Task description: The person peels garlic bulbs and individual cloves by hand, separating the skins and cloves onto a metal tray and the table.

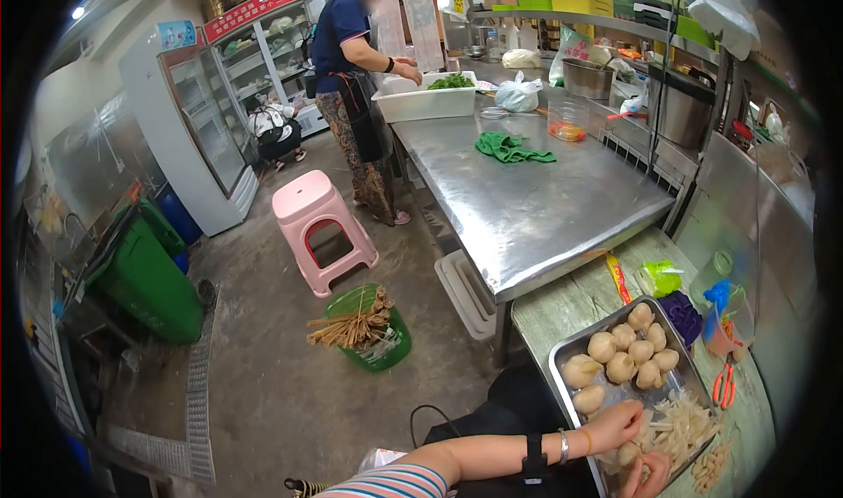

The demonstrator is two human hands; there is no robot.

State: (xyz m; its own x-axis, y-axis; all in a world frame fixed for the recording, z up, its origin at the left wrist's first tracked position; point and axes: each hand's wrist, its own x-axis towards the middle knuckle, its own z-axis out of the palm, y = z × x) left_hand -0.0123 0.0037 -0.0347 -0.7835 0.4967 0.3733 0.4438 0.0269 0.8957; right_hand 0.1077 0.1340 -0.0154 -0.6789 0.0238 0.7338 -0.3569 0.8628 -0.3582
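A metal tray (559, 368) on the wooden table at the lower right holds several round pale peeled pieces (620, 368) and a heap of pale strips (680, 428). Over the tray's near end, my left hand (615, 426) has its fingers curled in beside a pale piece (629, 452). Just below it, my right hand (648, 474) is partly in view, its fingers bent near the same piece. What the fingertips grip is too small to make out. Small pale bits (709, 468) lie on the wood right of the tray, below red-handled scissors (724, 386).
A steel table (536, 199) bears a green cloth (513, 147). Behind it, a person (347, 68) handles greens in a white bin (421, 104); another crouches (274, 129) by fridges. A pink stool (320, 226) and green basket (386, 349) stand on the floor.
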